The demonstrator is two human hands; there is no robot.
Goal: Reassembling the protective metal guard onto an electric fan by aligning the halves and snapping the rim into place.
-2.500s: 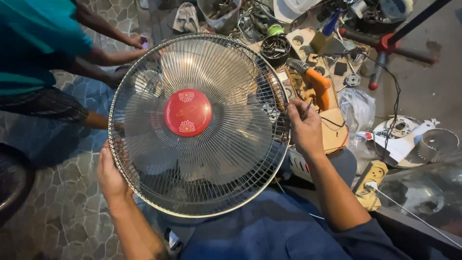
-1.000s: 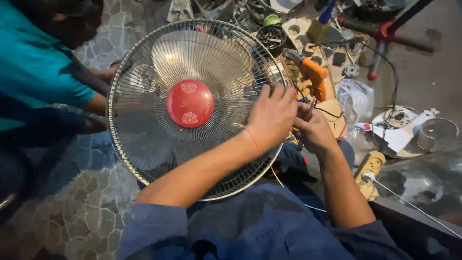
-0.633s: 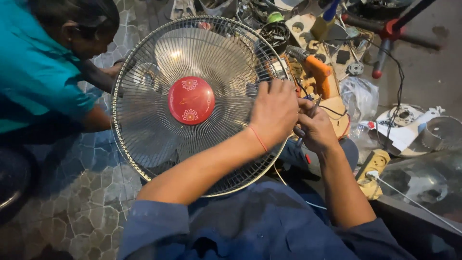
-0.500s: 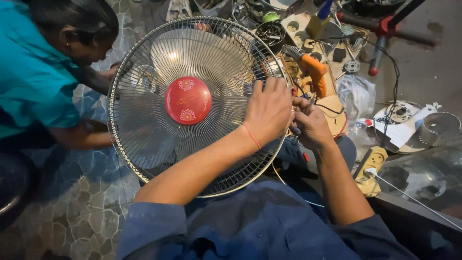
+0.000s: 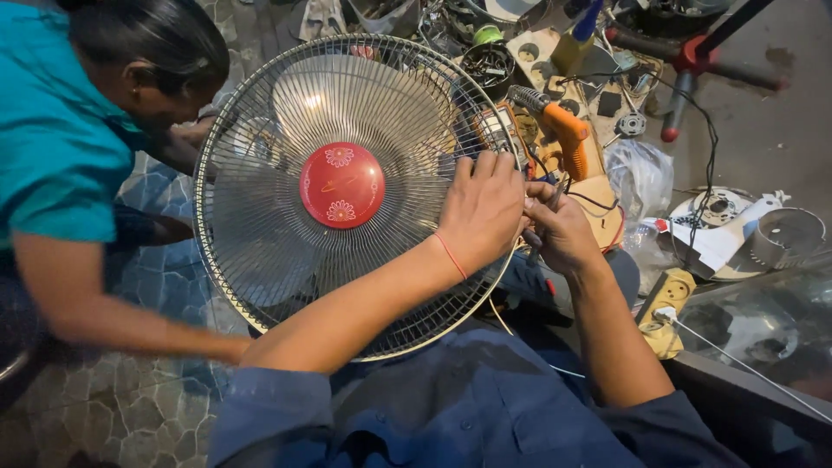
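A round wire fan guard [image 5: 286, 251] with a red centre cap [image 5: 341, 185] faces up over my lap. My left hand [image 5: 479, 208] reaches across it and presses flat on the right side of the grille near the rim. My right hand [image 5: 561, 232] sits just outside that rim, fingers curled around a thin dark tool at the guard's edge. Both hands almost touch each other.
A person in a teal shirt [image 5: 61, 147] leans in at the left, one arm low by the guard. An orange-handled tool [image 5: 562, 130], a plastic bag [image 5: 640, 178], a yellow power strip [image 5: 664, 305] and several fan parts [image 5: 784, 234] crowd the floor to the right.
My left hand has come off the guard's lower left rim and crossed to its right side beside my right hand. The person in teal has leaned closer.
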